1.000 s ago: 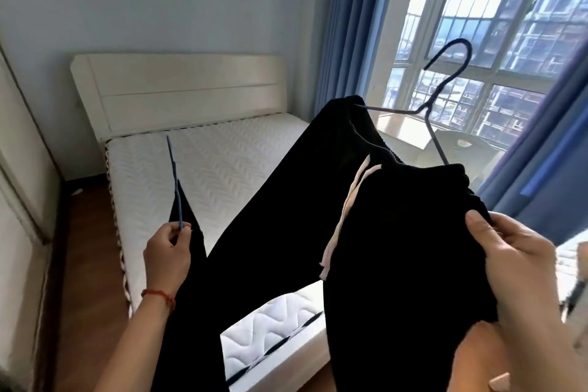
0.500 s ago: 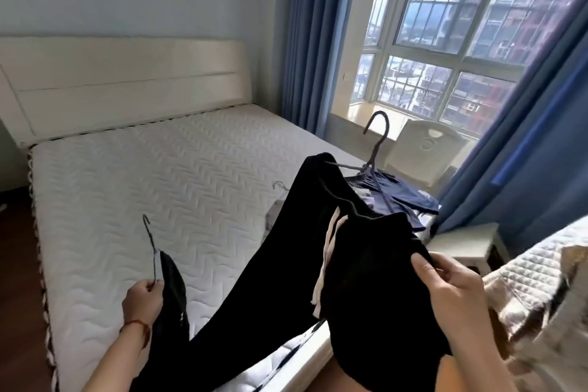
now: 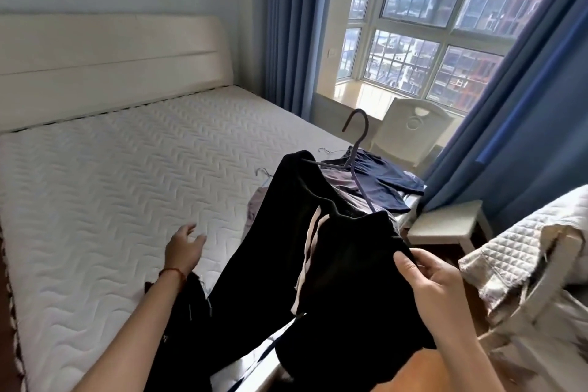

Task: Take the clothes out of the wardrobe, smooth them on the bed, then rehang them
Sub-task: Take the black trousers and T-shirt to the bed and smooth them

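Note:
Black trousers (image 3: 343,264) with a pale side stripe hang on a dark wire hanger (image 3: 358,149) above the bed's near edge. My right hand (image 3: 426,283) pinches their waistband at the lower right. My left hand (image 3: 183,248) hovers over the white quilted mattress (image 3: 111,184) with fingers loosely spread and nothing in it. A second black garment (image 3: 187,321) lies on the mattress edge under my left forearm. Navy shorts (image 3: 378,184) and a greyish garment (image 3: 257,210) lie on the bed's far right side, with thin wire hangers beside them.
A cream headboard (image 3: 111,64) stands at the back. Blue curtains (image 3: 509,137) frame the window on the right. A white chair (image 3: 413,134) and a small white stool (image 3: 445,223) stand by the bed's right side. A quilted cover (image 3: 525,251) drapes at the far right.
My left hand has let go of the thin hanger and the black garment, which now lies on the mattress edge. The view has turned right and down toward the bed.

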`<state>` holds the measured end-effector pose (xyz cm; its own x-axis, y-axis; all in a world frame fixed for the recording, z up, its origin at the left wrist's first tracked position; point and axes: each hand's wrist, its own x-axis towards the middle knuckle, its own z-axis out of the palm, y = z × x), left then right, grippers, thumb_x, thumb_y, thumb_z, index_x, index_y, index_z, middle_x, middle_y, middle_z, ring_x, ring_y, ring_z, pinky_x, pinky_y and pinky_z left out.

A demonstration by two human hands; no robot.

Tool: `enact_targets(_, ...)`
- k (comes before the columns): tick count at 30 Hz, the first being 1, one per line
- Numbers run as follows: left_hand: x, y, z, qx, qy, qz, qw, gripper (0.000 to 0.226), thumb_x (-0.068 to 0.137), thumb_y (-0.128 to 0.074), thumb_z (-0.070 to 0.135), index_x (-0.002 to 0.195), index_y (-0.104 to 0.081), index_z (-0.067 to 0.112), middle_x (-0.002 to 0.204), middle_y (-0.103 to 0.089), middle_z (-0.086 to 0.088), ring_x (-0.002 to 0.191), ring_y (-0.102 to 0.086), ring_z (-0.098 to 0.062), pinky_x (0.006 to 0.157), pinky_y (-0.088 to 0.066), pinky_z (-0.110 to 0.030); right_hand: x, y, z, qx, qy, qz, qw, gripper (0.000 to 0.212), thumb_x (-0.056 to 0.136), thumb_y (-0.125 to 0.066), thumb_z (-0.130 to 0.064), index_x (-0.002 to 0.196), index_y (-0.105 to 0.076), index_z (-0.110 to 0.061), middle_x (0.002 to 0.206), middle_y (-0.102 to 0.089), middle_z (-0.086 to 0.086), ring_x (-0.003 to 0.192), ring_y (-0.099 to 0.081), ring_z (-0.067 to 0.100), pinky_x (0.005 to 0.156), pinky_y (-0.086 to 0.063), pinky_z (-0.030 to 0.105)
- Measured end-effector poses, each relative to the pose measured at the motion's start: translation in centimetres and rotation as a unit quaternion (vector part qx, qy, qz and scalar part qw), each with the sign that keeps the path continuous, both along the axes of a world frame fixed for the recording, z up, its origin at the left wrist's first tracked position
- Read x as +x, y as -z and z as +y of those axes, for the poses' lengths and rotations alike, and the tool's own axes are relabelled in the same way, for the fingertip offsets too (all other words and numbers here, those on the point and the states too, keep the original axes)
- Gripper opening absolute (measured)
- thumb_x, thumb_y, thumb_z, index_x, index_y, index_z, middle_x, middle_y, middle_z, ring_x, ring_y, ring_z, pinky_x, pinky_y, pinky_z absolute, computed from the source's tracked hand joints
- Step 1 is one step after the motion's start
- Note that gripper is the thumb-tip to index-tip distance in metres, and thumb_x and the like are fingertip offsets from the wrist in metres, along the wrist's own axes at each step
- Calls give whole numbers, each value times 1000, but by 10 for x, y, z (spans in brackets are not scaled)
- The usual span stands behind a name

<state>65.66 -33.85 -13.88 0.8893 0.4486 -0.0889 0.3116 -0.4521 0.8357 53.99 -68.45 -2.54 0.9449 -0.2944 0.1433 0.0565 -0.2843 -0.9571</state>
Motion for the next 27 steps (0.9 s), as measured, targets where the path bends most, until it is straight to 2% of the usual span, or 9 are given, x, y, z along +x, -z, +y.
enact_targets(3,17,-42,-49,40,102,-93,990,45,86,-60,10,128,-50,1,135,-51,-17,127,-45,-30,105,-33,-34,-8,-5,-15,-5,-3,4,1000,19,84,-64,-11,66,-69,-15,60,-69,-1,54,-59,6,53,-44,16)
enact_targets(6,31,-82,-100,88,198,-185,959,46,86,-62,11,129,-49,3,136,-50,-14,128,-43,-29,108,-29,-33,-23,-11,-36,-12,-4,10,1000,18,84,-64,-13,71,-71,-23,59,-68,0,54,-59,7,53,-44,17)
enact_targets(10,49,-110,-158,153,302,-220,915,52,87,-60,19,136,-43,15,144,-42,-7,134,-35,-25,112,-24,-37,-44,-27,-66,1,26,-7,1000,25,84,-63,-8,62,-70,-17,54,-66,-5,50,-57,4,49,-42,12)
enact_targets(13,57,-129,-195,178,345,-244,888,53,88,-58,16,138,-41,20,145,-40,-5,134,-34,-26,111,-26,-40,-60,-47,-89,5,35,-31,999,27,84,-62,-5,63,-70,-19,56,-68,-9,51,-59,-1,51,-43,10)
enact_targets(17,69,-166,-232,200,348,-320,858,45,88,-57,18,132,-49,19,141,-46,-5,129,-42,-27,108,-33,-44,-71,-74,-115,-2,43,-64,997,30,84,-62,-7,66,-74,-28,60,-70,-8,55,-61,1,55,-45,11)
enact_targets(20,77,-199,-246,196,318,-375,848,35,88,-57,18,123,-56,16,134,-51,-6,124,-45,-28,106,-35,-48,-66,-100,-124,-9,36,-94,995,29,84,-62,-7,64,-73,-24,59,-69,-6,54,-62,3,53,-46,11)
enact_targets(24,92,-244,-237,175,259,-404,860,20,89,-55,19,102,-67,12,118,-59,-9,114,-52,-27,102,-37,-49,-44,-133,-120,-29,19,-128,991,23,84,-62,-8,68,-70,-22,56,-69,-8,53,-63,3,52,-48,12)
enact_targets(27,100,-277,-219,186,226,-403,867,21,88,-56,20,99,-69,8,114,-60,-11,109,-54,-27,101,-38,-43,-22,-154,-117,-56,6,-141,988,20,85,-63,-10,70,-70,-21,58,-70,-8,55,-65,6,55,-51,16)
